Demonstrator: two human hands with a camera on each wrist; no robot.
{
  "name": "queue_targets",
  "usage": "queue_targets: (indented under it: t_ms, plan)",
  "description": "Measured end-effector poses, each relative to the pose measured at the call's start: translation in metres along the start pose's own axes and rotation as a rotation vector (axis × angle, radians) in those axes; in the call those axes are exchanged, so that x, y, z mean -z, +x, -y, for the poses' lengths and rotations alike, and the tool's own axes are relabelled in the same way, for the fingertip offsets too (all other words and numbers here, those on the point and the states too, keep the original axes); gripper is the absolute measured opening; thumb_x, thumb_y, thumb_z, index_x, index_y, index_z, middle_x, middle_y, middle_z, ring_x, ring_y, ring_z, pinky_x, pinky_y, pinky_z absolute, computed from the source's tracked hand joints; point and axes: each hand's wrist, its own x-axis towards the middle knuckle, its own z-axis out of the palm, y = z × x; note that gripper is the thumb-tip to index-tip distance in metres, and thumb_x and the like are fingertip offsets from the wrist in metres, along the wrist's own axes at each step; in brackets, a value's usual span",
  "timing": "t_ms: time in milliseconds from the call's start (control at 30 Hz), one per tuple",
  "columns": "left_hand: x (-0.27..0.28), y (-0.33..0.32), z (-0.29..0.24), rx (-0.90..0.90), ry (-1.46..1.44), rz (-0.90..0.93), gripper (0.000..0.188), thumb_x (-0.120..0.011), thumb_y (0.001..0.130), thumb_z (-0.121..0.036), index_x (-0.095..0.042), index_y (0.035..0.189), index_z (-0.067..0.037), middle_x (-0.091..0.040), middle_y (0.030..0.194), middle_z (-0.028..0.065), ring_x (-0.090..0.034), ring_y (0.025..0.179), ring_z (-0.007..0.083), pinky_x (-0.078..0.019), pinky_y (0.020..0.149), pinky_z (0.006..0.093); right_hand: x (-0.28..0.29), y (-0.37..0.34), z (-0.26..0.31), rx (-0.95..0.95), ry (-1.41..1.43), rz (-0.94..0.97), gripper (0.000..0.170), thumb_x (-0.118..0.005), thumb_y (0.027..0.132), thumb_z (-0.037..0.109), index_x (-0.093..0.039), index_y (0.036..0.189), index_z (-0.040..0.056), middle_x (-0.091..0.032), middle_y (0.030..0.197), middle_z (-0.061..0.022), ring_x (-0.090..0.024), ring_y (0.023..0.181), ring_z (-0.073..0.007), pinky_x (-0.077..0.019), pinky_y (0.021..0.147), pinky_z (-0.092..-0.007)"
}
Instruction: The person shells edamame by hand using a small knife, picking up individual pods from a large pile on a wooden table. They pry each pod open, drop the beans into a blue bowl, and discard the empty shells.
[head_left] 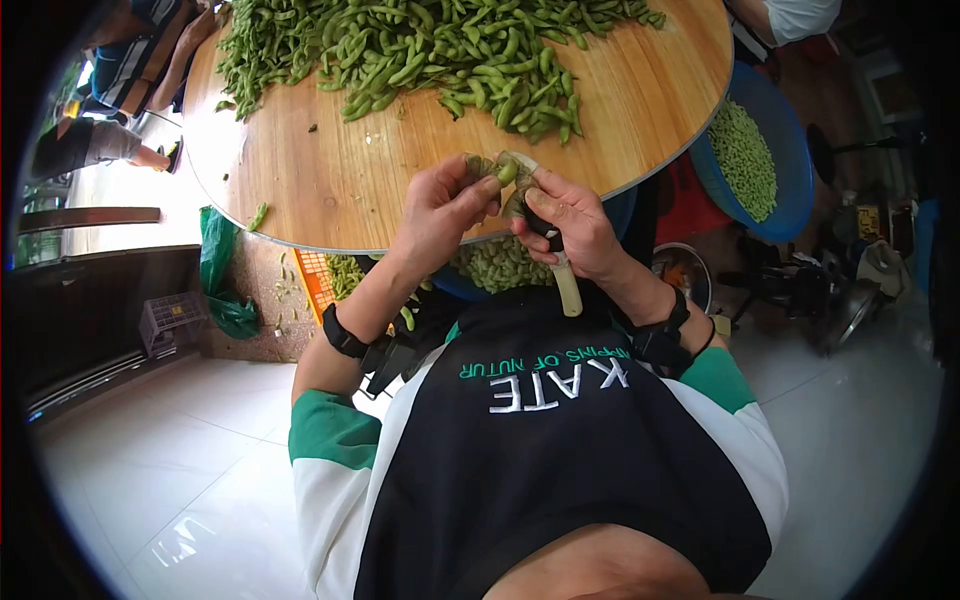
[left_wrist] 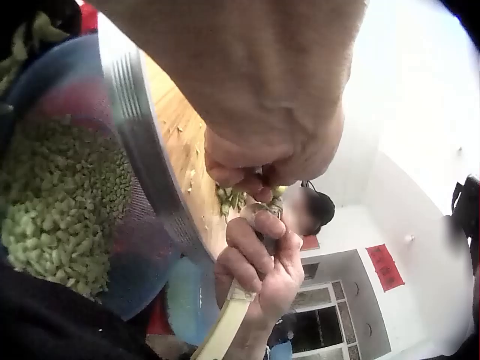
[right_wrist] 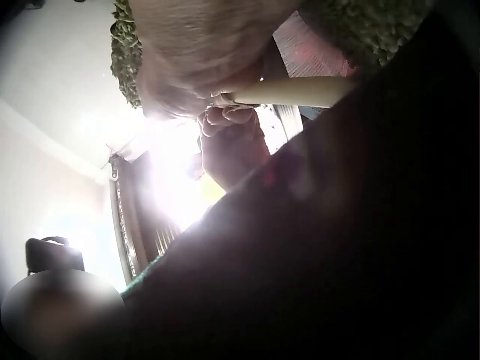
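Observation:
In the head view both hands meet above the round wooden table's (head_left: 340,200) near edge. My left hand (head_left: 440,208) pinches a green pod (head_left: 508,173) between thumb and fingers. The fingers of my right hand (head_left: 575,222) curl round a tool with a pale handle (head_left: 568,288), which points back toward the body; its working end is hidden. Its fingertips are close to the pod, and some fingertips look covered. The left wrist view shows the right hand (left_wrist: 259,259) with the pale handle (left_wrist: 229,322) below the left hand (left_wrist: 274,150).
A large heap of green pods (head_left: 430,50) covers the table's far side. Shelled beans (head_left: 500,265) lie in a basin below the table edge. To the right stands a blue basin (head_left: 795,200) of beans; left are an orange crate (head_left: 316,282) and green bag (head_left: 215,265). Other people sit around.

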Motion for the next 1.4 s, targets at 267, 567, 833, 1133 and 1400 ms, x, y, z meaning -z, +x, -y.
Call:
queue_targets:
  t_ms: [267,567,833,1133,1400]
  plan:
    - [-0.005,-0.009,0.004,-0.104,0.024,-0.034,0.016,-0.056,0.093,-0.011,-0.059,0.105,-0.001,-0.06,0.079,-0.0001,-0.052,0.069,0.0054,-0.0422,0.063,0.0199,-0.003,-0.006,-0.003,0.048,-0.058,-0.002,0.039,-0.047,0.098,0.016,-0.043,0.135,0.0049,-0.059,0.079,-0.0012,-0.043,0.053,-0.0032,-0.0351,0.043,-0.0163]
    - [-0.002,-0.002,0.007,-0.09,-0.21,-0.053,0.011,-0.058,0.091,-0.008,-0.06,0.099,0.0,-0.058,0.076,0.0,-0.05,0.064,0.0064,-0.038,0.057,0.0209,0.001,-0.006,-0.008,0.191,-0.298,-0.037,0.036,-0.049,0.095,0.007,-0.05,0.131,0.0039,-0.061,0.079,-0.0009,-0.041,0.05,-0.0017,-0.0331,0.043,-0.0163]
    - [-0.019,-0.006,-0.003,0.098,-0.565,0.169,0.009,-0.059,0.091,-0.01,-0.06,0.088,-0.001,-0.05,0.07,-0.0016,-0.04,0.056,0.0061,-0.0326,0.052,0.0219,0.024,-0.016,0.0,0.192,-0.134,0.243,0.04,-0.046,0.096,0.004,-0.045,0.136,0.002,-0.063,0.083,-0.0062,-0.039,0.049,-0.0032,-0.0326,0.044,-0.0173]
    - [-0.029,-0.012,-0.006,0.301,-0.656,0.3,0.01,-0.056,0.091,-0.01,-0.059,0.088,-0.001,-0.045,0.067,-0.0022,-0.036,0.055,0.0069,-0.0303,0.051,0.022,0.037,-0.029,0.016,0.074,-0.074,0.329,0.039,-0.05,0.092,0.003,-0.05,0.131,-0.0013,-0.064,0.079,-0.0096,-0.042,0.048,-0.0041,-0.032,0.043,-0.0178]
    - [-0.026,-0.004,0.005,0.399,-0.609,0.082,0.01,-0.054,0.092,-0.011,-0.054,0.085,-0.004,-0.046,0.065,-0.0008,-0.039,0.053,0.0086,-0.0317,0.049,0.0233,0.031,-0.013,-0.001,0.587,-1.06,0.171,0.044,-0.053,0.087,-0.006,-0.048,0.131,-0.0042,-0.064,0.102,-0.0119,-0.062,0.081,-0.0136,-0.0493,0.07,-0.025]
